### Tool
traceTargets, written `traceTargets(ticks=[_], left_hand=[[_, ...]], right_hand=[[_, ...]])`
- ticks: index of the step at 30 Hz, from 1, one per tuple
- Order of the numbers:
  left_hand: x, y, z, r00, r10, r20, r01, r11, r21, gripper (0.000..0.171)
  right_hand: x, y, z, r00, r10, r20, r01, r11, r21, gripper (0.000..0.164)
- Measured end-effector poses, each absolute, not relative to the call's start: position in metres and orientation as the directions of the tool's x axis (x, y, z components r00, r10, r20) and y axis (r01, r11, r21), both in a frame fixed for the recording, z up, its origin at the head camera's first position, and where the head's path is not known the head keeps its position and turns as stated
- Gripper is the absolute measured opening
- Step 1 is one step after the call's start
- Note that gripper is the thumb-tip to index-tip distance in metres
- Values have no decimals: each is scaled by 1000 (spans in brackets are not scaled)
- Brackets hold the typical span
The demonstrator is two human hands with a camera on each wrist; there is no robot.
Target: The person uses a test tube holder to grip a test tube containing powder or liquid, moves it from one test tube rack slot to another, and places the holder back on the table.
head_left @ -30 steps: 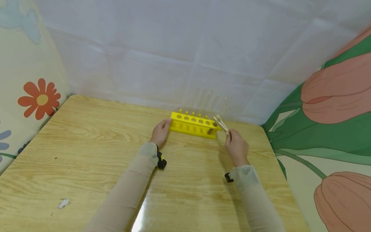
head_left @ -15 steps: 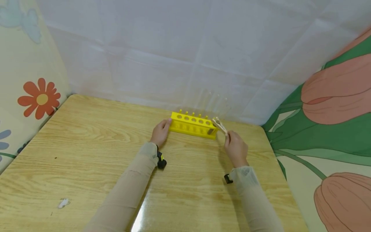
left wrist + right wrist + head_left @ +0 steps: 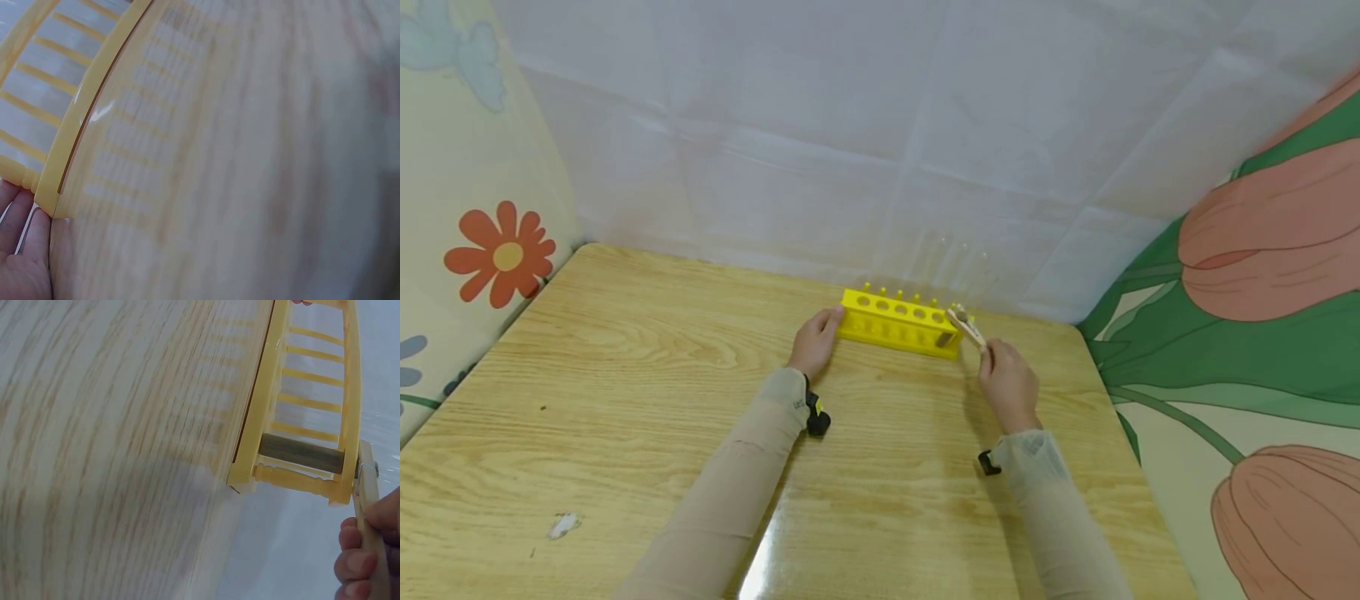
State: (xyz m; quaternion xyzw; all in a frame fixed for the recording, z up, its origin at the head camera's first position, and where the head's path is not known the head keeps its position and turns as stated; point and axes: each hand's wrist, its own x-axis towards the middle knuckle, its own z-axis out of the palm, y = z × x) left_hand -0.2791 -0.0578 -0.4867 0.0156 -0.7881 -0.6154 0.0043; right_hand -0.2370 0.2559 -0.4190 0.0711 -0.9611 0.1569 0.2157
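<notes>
A yellow test tube rack (image 3: 891, 337) stands on the table near the back wall, a row of round holes along its top. Its left end is held by my left hand (image 3: 816, 342), the fingers at the end post in the left wrist view. My right hand (image 3: 1011, 383) grips a wooden test tube holder (image 3: 972, 332) by its handle, thumb along one side in the right wrist view. A dark-filled test tube (image 3: 300, 454) stands in the rack's rightmost hole. The holder's tips lie around the top of this tube, just above the rack's upper bar.
Several clear test tubes (image 3: 962, 262) stand upside down on the rack's back pegs at the right. Other pegs (image 3: 883, 292) on the left are bare. A white cloth wall (image 3: 775, 167) rises close behind the rack. A white worn patch (image 3: 563, 525) marks the wooden table (image 3: 662, 375).
The holder has come down and a little left, its spread tips passing from over the rack's right end to around the tube's top. The left hand and rack have stayed put.
</notes>
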Motion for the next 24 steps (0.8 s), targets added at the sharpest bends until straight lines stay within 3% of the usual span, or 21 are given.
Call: traceTargets(ticks=[24], left_hand=[[-278, -58, -484, -999, -38, -11, -20, 246, 969, 65]], right_hand=[[-237, 255, -422, -886, -75, 457, -211, 944, -255, 18]])
